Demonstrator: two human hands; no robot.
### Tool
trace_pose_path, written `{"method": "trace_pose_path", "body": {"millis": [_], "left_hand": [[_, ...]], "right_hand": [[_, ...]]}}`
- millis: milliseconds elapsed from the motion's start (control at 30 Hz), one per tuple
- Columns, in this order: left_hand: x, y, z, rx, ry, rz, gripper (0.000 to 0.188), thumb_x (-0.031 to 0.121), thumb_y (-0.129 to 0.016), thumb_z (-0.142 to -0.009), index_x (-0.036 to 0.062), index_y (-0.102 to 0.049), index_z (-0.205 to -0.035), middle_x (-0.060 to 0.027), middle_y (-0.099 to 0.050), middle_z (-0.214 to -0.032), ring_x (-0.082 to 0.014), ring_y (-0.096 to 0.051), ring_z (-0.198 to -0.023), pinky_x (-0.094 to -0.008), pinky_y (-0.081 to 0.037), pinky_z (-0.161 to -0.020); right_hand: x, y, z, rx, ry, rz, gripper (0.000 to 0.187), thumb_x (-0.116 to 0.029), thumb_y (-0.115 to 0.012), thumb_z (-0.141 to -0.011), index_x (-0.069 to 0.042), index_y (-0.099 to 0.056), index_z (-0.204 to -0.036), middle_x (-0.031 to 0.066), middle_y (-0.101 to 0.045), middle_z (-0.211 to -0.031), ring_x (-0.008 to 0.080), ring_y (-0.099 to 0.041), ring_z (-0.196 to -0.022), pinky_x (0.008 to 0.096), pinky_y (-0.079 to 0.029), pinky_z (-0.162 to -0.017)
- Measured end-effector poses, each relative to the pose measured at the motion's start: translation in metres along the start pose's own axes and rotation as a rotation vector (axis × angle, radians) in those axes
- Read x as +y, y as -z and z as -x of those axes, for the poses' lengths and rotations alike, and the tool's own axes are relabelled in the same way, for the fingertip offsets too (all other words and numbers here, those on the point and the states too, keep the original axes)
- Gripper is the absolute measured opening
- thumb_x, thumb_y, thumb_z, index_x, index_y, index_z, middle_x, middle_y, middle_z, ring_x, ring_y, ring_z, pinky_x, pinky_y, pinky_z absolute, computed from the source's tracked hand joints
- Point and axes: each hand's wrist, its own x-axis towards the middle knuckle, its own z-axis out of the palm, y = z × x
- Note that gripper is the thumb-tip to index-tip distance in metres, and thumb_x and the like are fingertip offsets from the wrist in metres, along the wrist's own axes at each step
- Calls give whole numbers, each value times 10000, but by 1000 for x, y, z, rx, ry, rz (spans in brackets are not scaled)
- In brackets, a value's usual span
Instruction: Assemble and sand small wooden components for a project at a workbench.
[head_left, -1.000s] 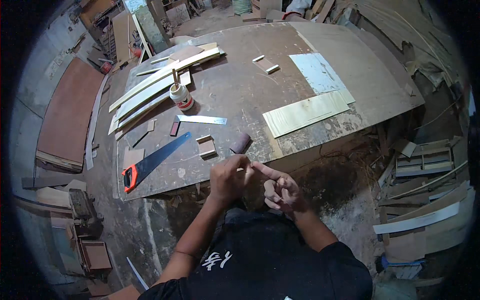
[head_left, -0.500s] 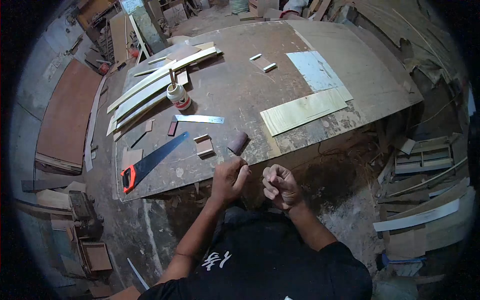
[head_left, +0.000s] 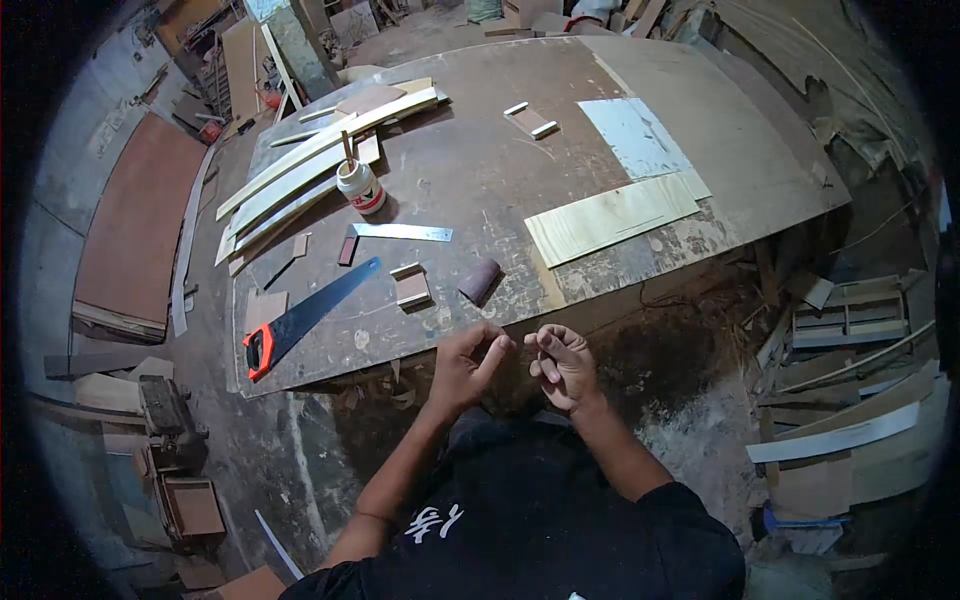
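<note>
My left hand (head_left: 468, 366) and my right hand (head_left: 566, 368) hover just off the front edge of the worktable (head_left: 470, 180), fingertips close together. Both are closed, with curled fingers and thumbs drawn in; anything pinched between them is hidden or too small to name. Beyond them on the tabletop lie a purplish-brown roll of sandpaper (head_left: 478, 280) and a small wooden piece with two pale strips (head_left: 410, 286). Left of these rests a handsaw (head_left: 318, 315) with an orange and black handle. A try square (head_left: 402, 232) lies behind the small piece.
A white glue bottle (head_left: 361, 190) with a brush stands beside stacked wooden strips (head_left: 330, 160). To the right lie a pale board (head_left: 612, 222) and a whitish sheet (head_left: 635, 138). Another small stripped piece (head_left: 530, 121) sits farther back. Wood scraps (head_left: 850, 320) crowd the right side.
My left hand has shifted right and slightly down, bringing its fingertips nearer my right hand. My right hand stays nearly in place, still curled. The things on the table have not been moved.
</note>
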Motion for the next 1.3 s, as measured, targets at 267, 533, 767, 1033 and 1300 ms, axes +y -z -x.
{"method": "trace_pose_path", "body": {"millis": [267,533,767,1033,1300], "left_hand": [[1,-3,-8,-90,46,123,98,75,-612,-873,-18,-616,-901,-43,-649,-812,-87,-613,-781,-233,-485,-708],[5,12,-23,-226,122,176,123,71,-602,-878,-20,-628,-957,-43,-652,-845,-93,-609,-823,-246,-486,-737],[5,29,-39,-197,124,198,149,61,-651,-838,-21,-640,-963,-69,-662,-897,-112,-624,-839,-247,-501,-755],[-5,64,-62,-235,-22,19,142,40,-652,-782,-19,-641,-910,-100,-652,-850,-155,-642,-792,-272,-514,-720],[-23,105,-85,-286,-128,-120,149,75,-665,-712,16,-657,-848,-135,-659,-816,-263,-652,-757,-318,-504,-686]], "right_hand": [[4,0,-1,20,35,29,128,-144,-639,-875,-16,-650,-875,100,-682,-907,55,-481,-399,240,-505,-468],[2,-12,-9,65,88,184,173,-186,-627,-889,-16,-654,-882,78,-687,-863,54,-495,-414,222,-491,-470],[7,-26,-27,59,89,226,251,-223,-556,-934,11,-648,-934,95,-685,-857,72,-528,-478,215,-451,-456],[28,-45,-52,78,153,299,308,-261,-520,-946,18,-643,-984,100,-679,-859,93,-533,-499,217,-439,-458],[49,-59,-82,83,187,351,335,-245,-517,-939,34,-564,-1119,137,-677,-861,102,-532,-507,209,-431,-464]]}}
